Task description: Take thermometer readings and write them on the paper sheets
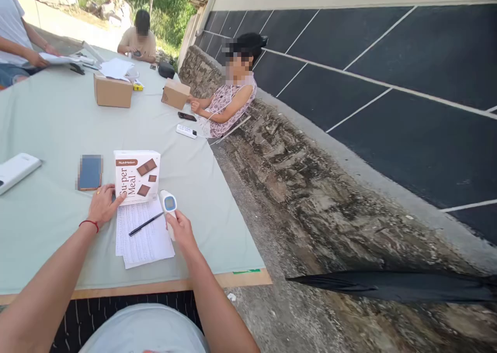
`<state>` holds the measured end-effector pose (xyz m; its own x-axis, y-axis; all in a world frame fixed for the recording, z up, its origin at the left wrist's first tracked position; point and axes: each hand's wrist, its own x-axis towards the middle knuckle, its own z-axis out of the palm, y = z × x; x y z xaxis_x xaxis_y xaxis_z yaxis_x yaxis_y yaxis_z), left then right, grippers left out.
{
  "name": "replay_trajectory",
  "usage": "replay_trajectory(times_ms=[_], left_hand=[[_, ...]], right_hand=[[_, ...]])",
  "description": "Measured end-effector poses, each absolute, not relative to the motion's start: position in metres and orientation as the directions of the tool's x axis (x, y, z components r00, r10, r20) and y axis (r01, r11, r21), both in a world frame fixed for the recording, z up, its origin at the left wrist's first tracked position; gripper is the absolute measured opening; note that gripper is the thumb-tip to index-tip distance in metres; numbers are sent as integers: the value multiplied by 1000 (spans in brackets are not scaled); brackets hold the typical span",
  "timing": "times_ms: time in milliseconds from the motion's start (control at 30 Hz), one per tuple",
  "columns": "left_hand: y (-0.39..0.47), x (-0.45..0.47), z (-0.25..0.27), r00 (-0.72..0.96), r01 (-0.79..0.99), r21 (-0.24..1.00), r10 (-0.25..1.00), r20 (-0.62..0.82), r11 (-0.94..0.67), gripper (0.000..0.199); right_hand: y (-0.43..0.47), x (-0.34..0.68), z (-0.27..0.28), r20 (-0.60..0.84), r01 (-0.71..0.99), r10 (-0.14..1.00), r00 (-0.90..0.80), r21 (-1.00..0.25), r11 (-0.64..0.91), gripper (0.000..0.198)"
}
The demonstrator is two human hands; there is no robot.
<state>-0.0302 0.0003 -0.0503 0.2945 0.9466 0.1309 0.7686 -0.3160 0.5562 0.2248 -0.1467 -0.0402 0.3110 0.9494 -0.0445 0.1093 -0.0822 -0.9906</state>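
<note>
A white and brown "Super Meal" box (pixel 137 176) stands upright on the table in front of me. My left hand (pixel 102 204) grips its lower left corner, thumb across the front and the other fingers at the side, partly hidden. In my right hand (pixel 180 231) is a white infrared thermometer (pixel 170 203) with a blue-rimmed screen, just right of the box. Printed sheets of paper (pixel 149 245) lie below the box, with a black pen (pixel 146 224) resting across them. Left of the box is a dark blue phone (pixel 90 172), partly blurred.
A white device (pixel 18 172) lies far left on the cloth-covered table (pixel 58 130). Cardboard boxes (pixel 113 93), a black phone (pixel 187 116) and a white power bank (pixel 187 131) are farther back. Three people are around the table. A folded black umbrella (pixel 388 285) is at lower right.
</note>
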Motion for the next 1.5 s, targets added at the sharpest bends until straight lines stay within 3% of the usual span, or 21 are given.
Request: replay_trajectory(times_ms=[100, 200, 300, 600, 1200, 1500], left_hand=[[4, -31, -51, 287, 776, 540, 945, 156, -325, 72], [7, -30, -48, 281, 792, 520, 947, 154, -320, 74], [10, -27, -45, 304, 791, 509, 940, 156, -341, 76], [18, -21, -46, 302, 797, 498, 939, 163, -343, 76], [19, -24, -49, 296, 803, 482, 937, 187, -350, 77], [16, -25, -44, 303, 827, 452, 943, 140, -333, 78]], right_hand=[[-131, 188, -30, -67, -78, 974, 216, -996, -51, 46], [-119, 168, -30, -73, -141, 964, 256, -989, -38, 55], [-112, 163, -34, -77, -136, 947, 312, -990, -36, 58], [-109, 169, -39, -62, -87, 944, 325, -996, -35, 44], [-108, 164, -37, -86, -83, 946, 312, -995, -63, 46], [-110, 156, -29, -98, -159, 959, 266, -986, -57, 46]])
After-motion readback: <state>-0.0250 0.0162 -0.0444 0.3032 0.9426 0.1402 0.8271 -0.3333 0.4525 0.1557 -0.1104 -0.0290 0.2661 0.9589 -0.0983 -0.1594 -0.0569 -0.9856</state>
